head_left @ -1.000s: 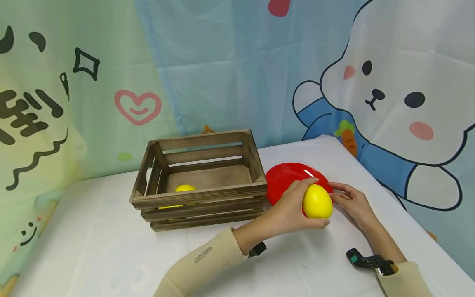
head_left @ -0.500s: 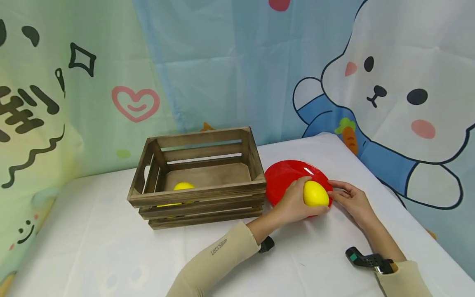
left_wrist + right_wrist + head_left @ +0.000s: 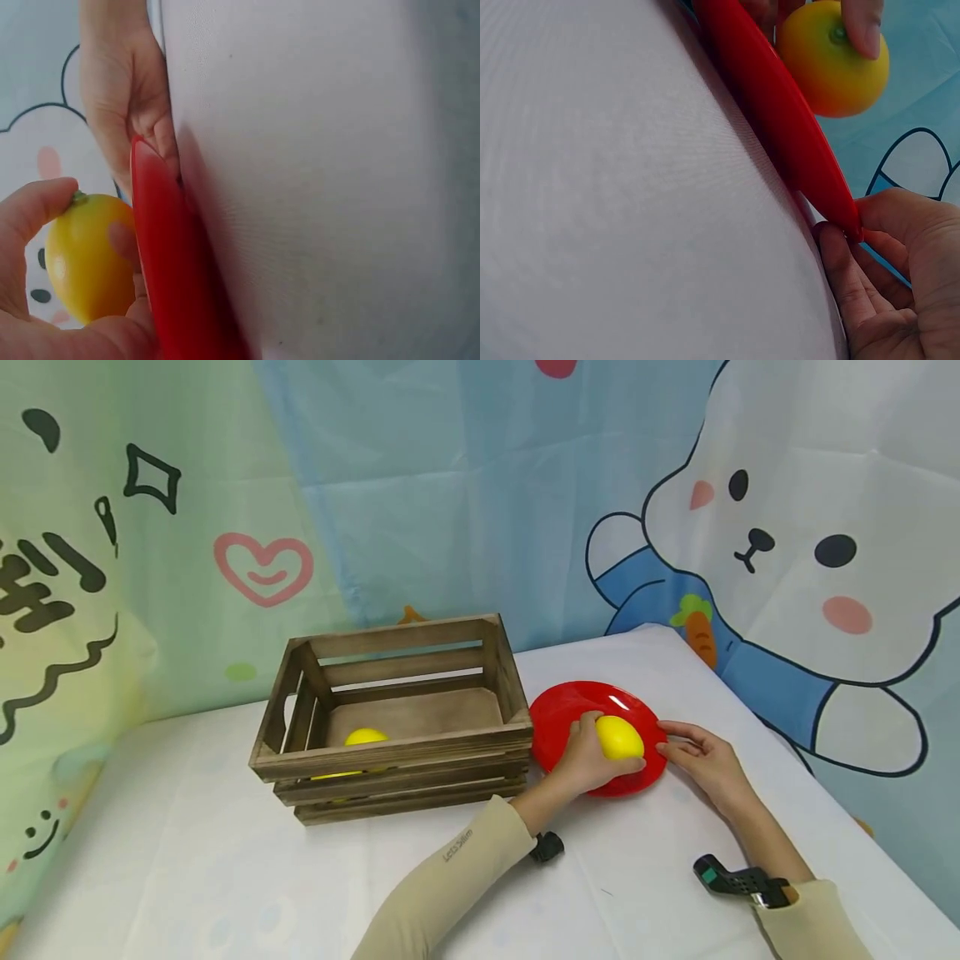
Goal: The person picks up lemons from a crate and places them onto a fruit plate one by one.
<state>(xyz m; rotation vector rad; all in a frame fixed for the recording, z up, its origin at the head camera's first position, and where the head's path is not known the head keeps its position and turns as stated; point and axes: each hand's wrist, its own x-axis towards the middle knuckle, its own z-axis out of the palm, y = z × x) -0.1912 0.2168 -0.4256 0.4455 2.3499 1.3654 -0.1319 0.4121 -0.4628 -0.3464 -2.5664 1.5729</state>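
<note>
My left hand (image 3: 582, 763) grips a yellow lemon (image 3: 620, 738) low over the red plate (image 3: 551, 727). In the left wrist view, thumb and fingers wrap the lemon (image 3: 90, 259), and a small green stem end shows near a fingertip. Whether the lemon touches the plate is hard to tell. At the plate's right side, my right hand (image 3: 705, 762) pinches the rim. Its thumb lies on top and its fingers underneath in the right wrist view, where the plate (image 3: 780, 112) appears edge-on.
A wooden slatted crate (image 3: 390, 764) stands left of the plate, close to its edge. Inside it are yellow fruits (image 3: 366, 737), partly hidden by the front slats. White cloth (image 3: 187, 827) covers the table, and a printed curtain (image 3: 450, 510) hangs behind.
My left hand has carried the lemon away from me and leftward, from the plate's near right edge to over its middle. My right hand has stayed at the rim.
</note>
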